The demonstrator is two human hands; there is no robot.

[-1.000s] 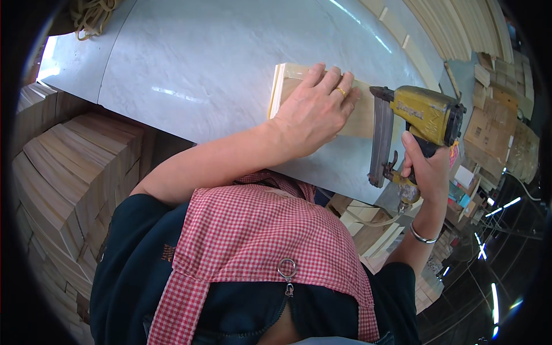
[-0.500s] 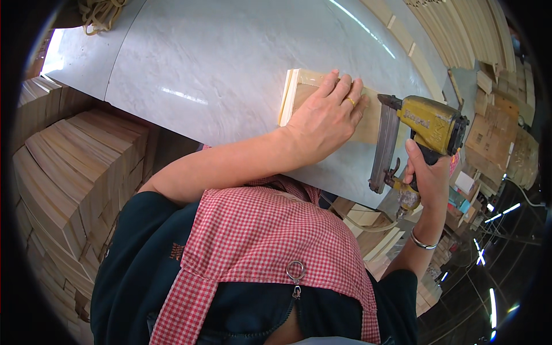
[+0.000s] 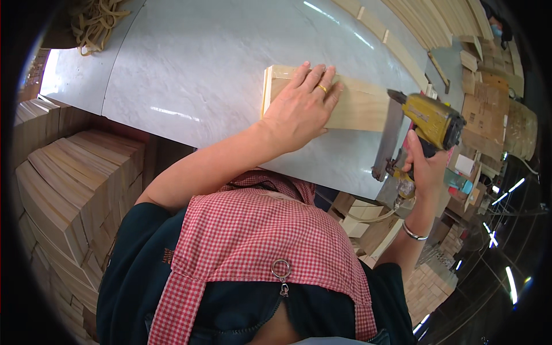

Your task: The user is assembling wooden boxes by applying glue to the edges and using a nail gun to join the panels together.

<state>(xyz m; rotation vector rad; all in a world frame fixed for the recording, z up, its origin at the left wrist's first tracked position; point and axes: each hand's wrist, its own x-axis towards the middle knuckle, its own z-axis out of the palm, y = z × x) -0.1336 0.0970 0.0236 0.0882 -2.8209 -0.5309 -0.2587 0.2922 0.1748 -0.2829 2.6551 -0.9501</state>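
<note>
Pale wood makes up the flat box-like piece (image 3: 351, 103) lying on the grey marbled bench (image 3: 190, 75), toward its right part. Left hand (image 3: 299, 106) lies palm down on the piece, fingers spread flat and pressing, not curled around anything; a gold ring shows on one finger. Right hand (image 3: 425, 167) is clenched around the grip of a yellow nail gun (image 3: 422, 123), whose long grey magazine hangs down past the bench's near edge. The gun's nose sits at the right end of the wooden piece. Stacks of cut wooden boards (image 3: 69, 190) stand to the left below the bench. A red checked apron (image 3: 259, 247) covers the person's chest.
</note>
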